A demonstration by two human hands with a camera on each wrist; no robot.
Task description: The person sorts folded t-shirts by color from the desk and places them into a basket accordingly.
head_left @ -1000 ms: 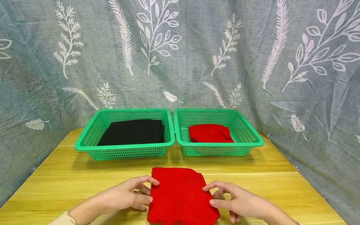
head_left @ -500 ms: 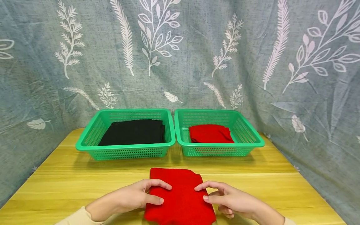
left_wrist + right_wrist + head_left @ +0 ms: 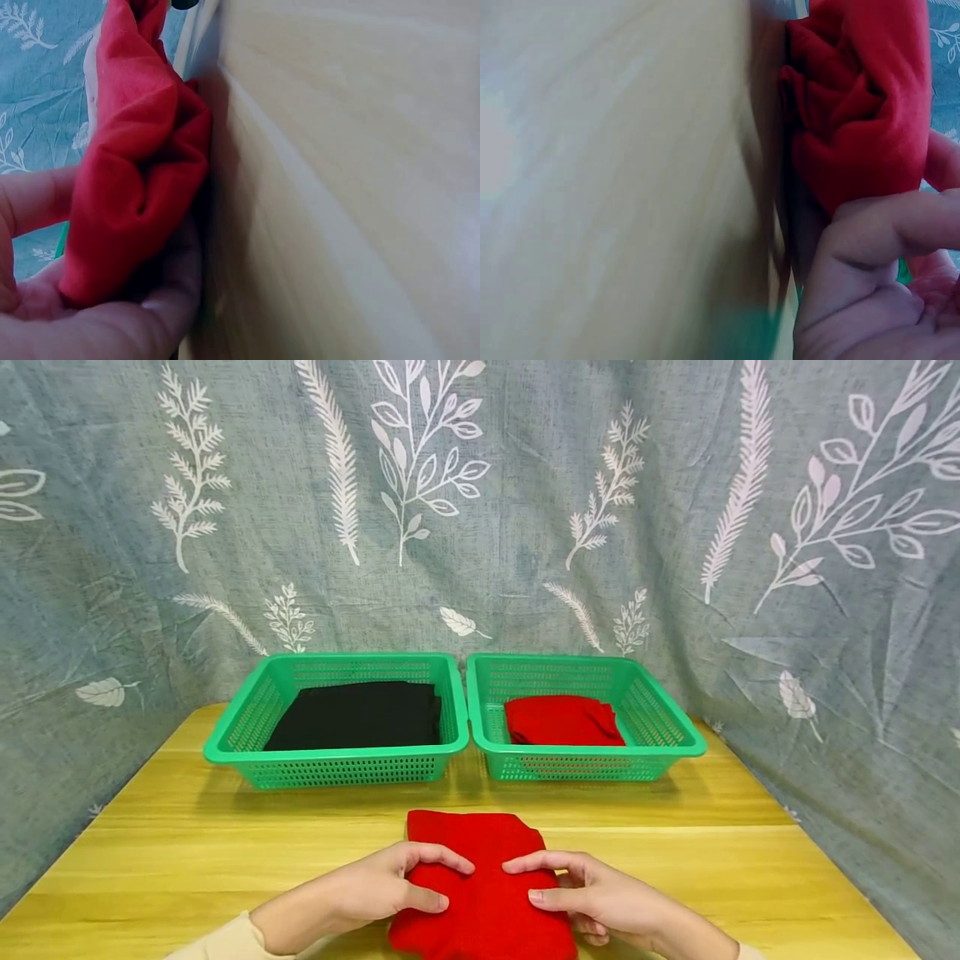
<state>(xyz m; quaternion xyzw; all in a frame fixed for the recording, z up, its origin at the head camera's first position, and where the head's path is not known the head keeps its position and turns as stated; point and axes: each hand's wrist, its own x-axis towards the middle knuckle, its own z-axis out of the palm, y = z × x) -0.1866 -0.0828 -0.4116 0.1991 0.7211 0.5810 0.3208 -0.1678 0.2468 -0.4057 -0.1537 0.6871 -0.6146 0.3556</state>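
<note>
A folded red garment (image 3: pixel 486 914) lies at the table's near edge, its exact kind hidden by the folds. My left hand (image 3: pixel 371 887) grips its left side, with thumb and index finger on top. In the left wrist view the other fingers reach under the thick red folds (image 3: pixel 131 180). From the right, my right hand (image 3: pixel 609 897) holds the opposite side, thumb and index finger also on top. Fingers curl beneath the bunched red fabric (image 3: pixel 862 112) in the right wrist view. The garment's near end is cut off in the head view.
Two green plastic baskets stand side by side at the back of the wooden table (image 3: pixel 187 852). Folded black fabric (image 3: pixel 360 714) lies in the left basket (image 3: pixel 337 768); a folded red piece (image 3: pixel 562 720) lies in the right basket (image 3: pixel 660 718). A patterned curtain (image 3: pixel 480 568) hangs behind.
Both hands have moved inward over the red garment, from touching its side edges to gripping it from both sides. The garment looks slightly narrower and bunched. The baskets stay put.
</note>
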